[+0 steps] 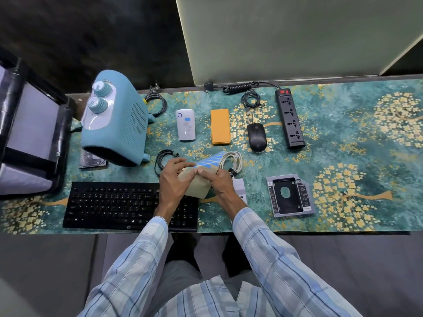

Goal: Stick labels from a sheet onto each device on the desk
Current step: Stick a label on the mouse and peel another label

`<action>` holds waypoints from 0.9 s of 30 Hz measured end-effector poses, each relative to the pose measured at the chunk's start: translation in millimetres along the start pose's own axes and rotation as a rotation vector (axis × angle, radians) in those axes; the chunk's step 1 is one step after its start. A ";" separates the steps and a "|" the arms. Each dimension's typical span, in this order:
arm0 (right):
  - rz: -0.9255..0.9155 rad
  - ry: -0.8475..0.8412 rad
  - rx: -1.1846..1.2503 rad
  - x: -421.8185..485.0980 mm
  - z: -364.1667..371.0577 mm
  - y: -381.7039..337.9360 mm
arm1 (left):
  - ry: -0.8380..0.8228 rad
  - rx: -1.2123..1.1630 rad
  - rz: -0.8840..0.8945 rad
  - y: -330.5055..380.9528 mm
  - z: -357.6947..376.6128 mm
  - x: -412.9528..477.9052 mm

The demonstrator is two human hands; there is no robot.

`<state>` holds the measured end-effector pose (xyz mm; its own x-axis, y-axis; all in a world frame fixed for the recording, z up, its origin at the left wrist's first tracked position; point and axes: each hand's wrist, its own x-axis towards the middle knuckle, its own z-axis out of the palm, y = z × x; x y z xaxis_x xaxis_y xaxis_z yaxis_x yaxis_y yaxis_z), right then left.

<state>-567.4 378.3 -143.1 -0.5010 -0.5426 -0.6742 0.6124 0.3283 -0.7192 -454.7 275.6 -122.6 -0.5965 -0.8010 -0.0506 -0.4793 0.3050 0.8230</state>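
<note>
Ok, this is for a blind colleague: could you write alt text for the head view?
From above, a person's left hand and right hand hold a blue label sheet over a patterned desk. Around them lie a blue heater, a white device bearing a blue label, an orange box, a mouse, a power strip and a keyboard.

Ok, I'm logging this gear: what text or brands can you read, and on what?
No text reads clearly.
Black keyboard: key legends and round logo too small.
Silver drive caddy: stickers blurred.
White oval device: its blue label looks blank.
White card left of the caddy: print blurred.
</note>
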 end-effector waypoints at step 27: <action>-0.109 0.053 -0.003 7.2 -82.1 -32.3 | -0.094 0.049 0.154 61.0 52.8 18.9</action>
<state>-641.0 427.3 -138.6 -0.5963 -0.5334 -0.5999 0.5506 0.2719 -0.7892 -529.2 306.2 -103.2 -0.7219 -0.6918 0.0191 -0.4072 0.4469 0.7965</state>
